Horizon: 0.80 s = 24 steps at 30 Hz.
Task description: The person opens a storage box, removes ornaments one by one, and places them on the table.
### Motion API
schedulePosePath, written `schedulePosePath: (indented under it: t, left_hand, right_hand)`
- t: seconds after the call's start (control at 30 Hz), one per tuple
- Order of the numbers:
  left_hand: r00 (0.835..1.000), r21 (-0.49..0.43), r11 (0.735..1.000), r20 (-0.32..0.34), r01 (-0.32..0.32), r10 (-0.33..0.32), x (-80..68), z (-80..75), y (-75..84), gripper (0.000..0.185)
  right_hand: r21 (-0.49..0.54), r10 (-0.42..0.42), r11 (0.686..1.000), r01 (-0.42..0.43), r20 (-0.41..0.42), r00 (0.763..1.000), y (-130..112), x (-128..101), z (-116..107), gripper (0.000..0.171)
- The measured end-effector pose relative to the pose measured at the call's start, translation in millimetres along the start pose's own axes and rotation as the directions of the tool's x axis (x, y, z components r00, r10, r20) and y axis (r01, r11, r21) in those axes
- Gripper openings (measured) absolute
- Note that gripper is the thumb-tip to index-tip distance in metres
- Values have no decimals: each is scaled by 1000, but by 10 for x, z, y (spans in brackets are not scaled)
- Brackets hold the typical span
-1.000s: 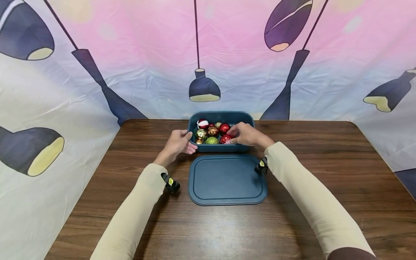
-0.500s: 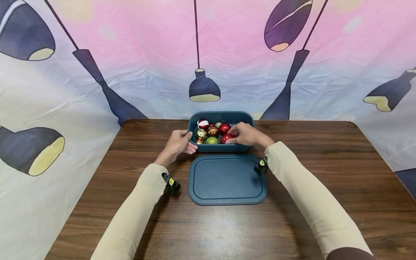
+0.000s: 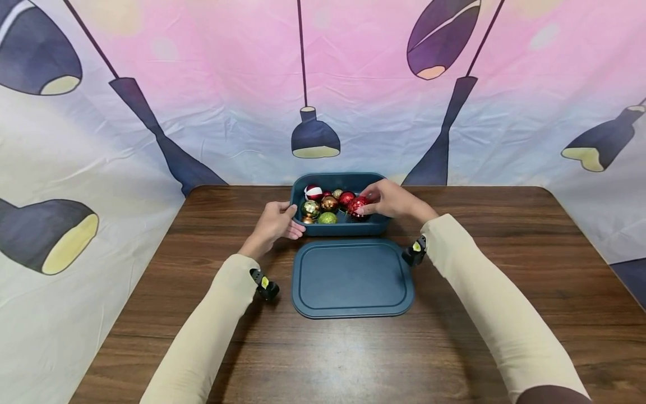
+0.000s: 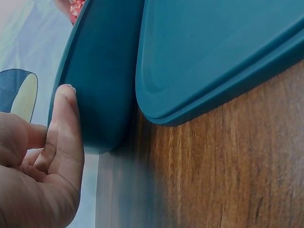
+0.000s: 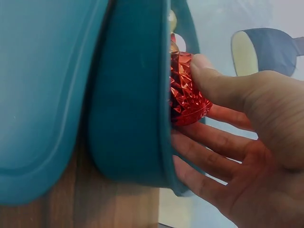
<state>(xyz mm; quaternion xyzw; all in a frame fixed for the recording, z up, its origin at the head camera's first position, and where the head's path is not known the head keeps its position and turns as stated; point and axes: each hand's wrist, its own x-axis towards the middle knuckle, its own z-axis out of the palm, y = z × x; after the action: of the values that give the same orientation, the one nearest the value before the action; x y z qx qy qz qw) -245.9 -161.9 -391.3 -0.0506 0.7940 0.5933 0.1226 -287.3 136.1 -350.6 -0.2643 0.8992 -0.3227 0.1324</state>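
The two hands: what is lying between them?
In the head view, the teal box of baubles lies between them. The left hand touches its left wall; the right hand pinches a red bauble above it.

Cream sleeves (image 3: 212,331), black wrist cameras (image 3: 264,285)
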Motion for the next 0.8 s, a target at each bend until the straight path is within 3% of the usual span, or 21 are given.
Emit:
schedulePosePath:
  t: [0.33, 0.8]
  left_hand:
    - [1000, 4, 1000, -1, 2, -2, -7, 1, 13, 53]
    - [1000, 7, 1000, -4, 2, -2, -13, 2, 5, 54]
  right_hand:
    - [-30, -5, 1000, 3, -56, 998, -27, -138, -215, 44]
    - [-39, 43, 998, -50, -152, 987, 114, -422, -542, 40]
